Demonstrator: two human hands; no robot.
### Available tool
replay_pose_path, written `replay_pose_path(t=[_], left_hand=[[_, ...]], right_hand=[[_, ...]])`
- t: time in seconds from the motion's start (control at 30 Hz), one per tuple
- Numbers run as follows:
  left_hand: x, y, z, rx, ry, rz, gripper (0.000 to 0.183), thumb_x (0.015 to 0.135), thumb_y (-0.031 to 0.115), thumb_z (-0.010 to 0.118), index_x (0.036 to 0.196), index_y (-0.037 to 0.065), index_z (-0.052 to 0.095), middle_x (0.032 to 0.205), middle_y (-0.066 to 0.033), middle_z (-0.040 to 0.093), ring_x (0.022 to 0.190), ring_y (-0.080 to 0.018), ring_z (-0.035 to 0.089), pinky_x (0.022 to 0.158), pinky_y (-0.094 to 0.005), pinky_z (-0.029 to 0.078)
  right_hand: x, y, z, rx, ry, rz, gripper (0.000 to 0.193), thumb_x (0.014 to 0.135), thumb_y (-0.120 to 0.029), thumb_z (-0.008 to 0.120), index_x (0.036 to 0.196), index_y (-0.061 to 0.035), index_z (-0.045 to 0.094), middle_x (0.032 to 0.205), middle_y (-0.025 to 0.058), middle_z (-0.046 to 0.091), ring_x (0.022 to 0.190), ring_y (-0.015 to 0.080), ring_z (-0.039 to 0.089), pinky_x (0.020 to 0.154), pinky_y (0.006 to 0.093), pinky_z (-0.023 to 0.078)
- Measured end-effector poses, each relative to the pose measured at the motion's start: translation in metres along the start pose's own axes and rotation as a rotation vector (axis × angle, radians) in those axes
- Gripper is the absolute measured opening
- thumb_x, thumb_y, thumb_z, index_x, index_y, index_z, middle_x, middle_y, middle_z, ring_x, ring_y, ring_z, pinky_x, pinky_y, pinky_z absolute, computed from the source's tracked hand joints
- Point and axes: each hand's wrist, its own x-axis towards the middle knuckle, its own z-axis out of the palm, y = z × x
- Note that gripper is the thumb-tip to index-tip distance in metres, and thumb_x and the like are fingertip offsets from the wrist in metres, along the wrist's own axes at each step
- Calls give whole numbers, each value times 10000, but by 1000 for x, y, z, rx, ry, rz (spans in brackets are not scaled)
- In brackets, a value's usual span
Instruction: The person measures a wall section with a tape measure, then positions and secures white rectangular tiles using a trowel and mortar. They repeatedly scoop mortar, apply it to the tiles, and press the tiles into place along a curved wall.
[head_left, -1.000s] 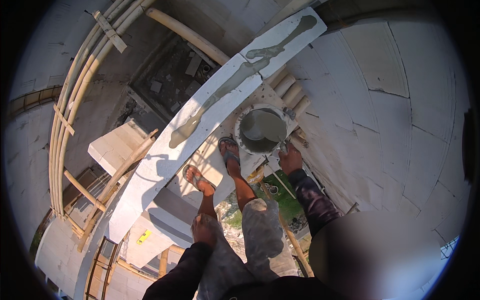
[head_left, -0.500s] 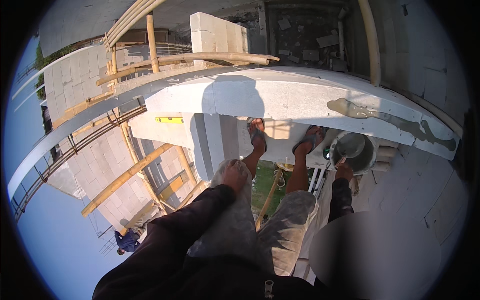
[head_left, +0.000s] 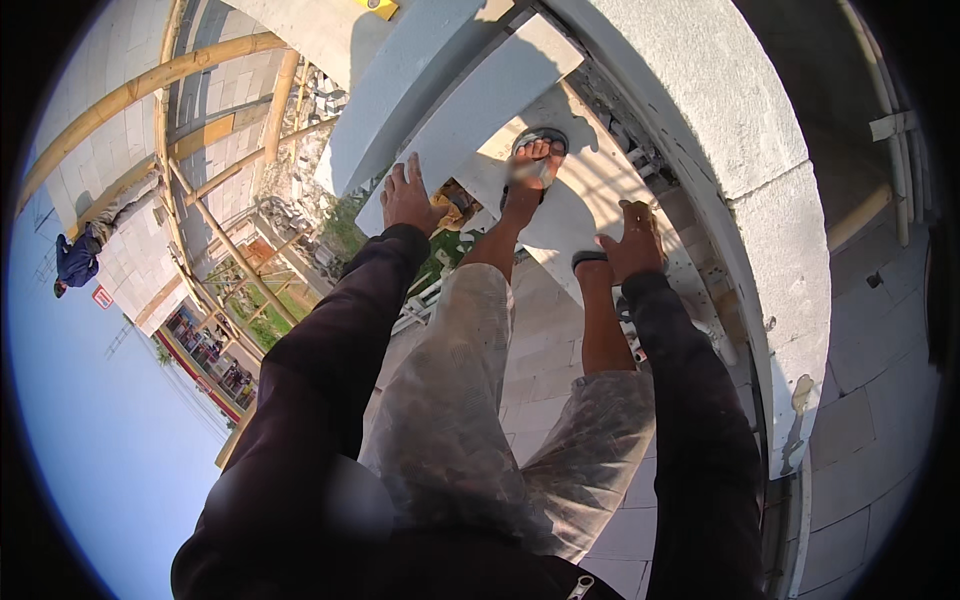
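Note:
My left hand [head_left: 408, 200] is open, its fingers spread at the near end of a pale lightweight concrete block [head_left: 490, 105]. The fingertips appear to touch that block; whether they press on it I cannot tell. A second, similar block [head_left: 415, 85] lies alongside, farther left. My right hand [head_left: 634, 242] is open and holds nothing, with its thumb apart from the fingers. It is over the pale board [head_left: 610, 180] beside my right foot. My sandalled left foot [head_left: 540, 160] stands on the same board, near the block.
A curved white block wall [head_left: 740, 130] rises on the right, with a wet mortar patch [head_left: 802, 395]. Bamboo scaffolding [head_left: 150, 85] spans the left over a drop to the ground. A yellow spirit level [head_left: 378, 8] lies at the top. Another person [head_left: 80, 255] is far left.
The view has turned and shifted. My right hand has left the mortar bucket, now out of view, and is empty. My left hand has gone from my knee to the block's end.

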Motion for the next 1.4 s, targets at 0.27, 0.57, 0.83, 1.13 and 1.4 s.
replay_pose_path(t=[0.27, 0.57, 0.83, 1.13, 1.4], left_hand=[[41, -69, 55, 22, 57, 222, 1104, 682, 374, 843, 1567, 274, 189, 1525, -232, 244, 1376, -437, 305, 1084, -688, 235], [42, -103, 81, -71, 99, 179, 801, 868, 180, 620, 1560, 286, 230, 1429, -250, 355, 1305, -433, 381, 1057, -667, 272], [29, -131, -13, 58, 56, 434, 898, 804, 97, 643, 1569, 272, 206, 1382, -268, 388, 1244, -427, 428, 1042, -657, 297], [-77, -120, -188, 240, 13, 729, 1123, 539, 170, 891, 1510, 172, 326, 1359, -233, 387, 1210, -414, 417, 1037, -557, 307], [-146, -14, -322, 397, -67, 1109, 1038, 560, 301, 842, 1477, 197, 365, 1367, -248, 377, 1247, -416, 396, 1010, -623, 258]], right_hand=[[161, -191, -20, -761, 114, -820, 1098, 674, -370, 837, 1556, -187, 210, 1585, 131, 209, 1490, 319, 155, 1171, 570, 199], [206, -215, 4, -1233, -91, -813, 839, 800, -189, 525, 1566, -129, 188, 1509, 164, 292, 1429, 342, 235, 1206, 550, 94], [141, -197, -12, -1012, -32, -682, 826, 840, -251, 495, 1575, -177, 126, 1519, 171, 326, 1427, 347, 294, 1196, 576, 88], [-44, -177, -50, -167, 261, -656, 576, 896, -183, 534, 1454, -148, 396, 1308, 187, 493, 1283, 356, 444, 1114, 651, 223], [-217, -121, -116, -31, 414, -340, 591, 873, -211, 579, 1443, -164, 431, 1290, 163, 510, 1269, 337, 461, 1094, 664, 251]])
